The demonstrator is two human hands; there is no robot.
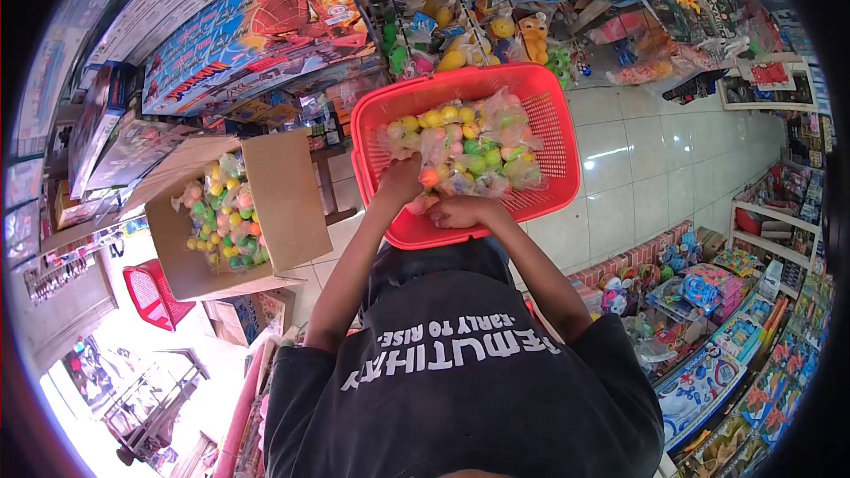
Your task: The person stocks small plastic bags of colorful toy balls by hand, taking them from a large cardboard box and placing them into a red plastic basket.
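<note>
A red plastic basket (558,168) with slotted sides is in front of my body, holding several clear plastic bags of small coloured balls (482,155) in yellow, green, orange and pink. My left hand (401,179) is inside the basket's left part, fingers curled on a bag beside an orange ball (429,177). Near the basket's front wall, my right hand (460,212) is bent inward, its fingers closed at the edge of a pinkish bag (422,204). The fingertips of both hands are partly hidden among the plastic.
To the left, an open cardboard box (288,204) holds more bagged balls. Large toy boxes (266,31) are stacked at the upper left. Bagged toys (456,49) hang or lie beyond the basket. Tiled floor (611,159) extends right, towards shelves of toys (708,336). A second red basket (155,292) stands lower left.
</note>
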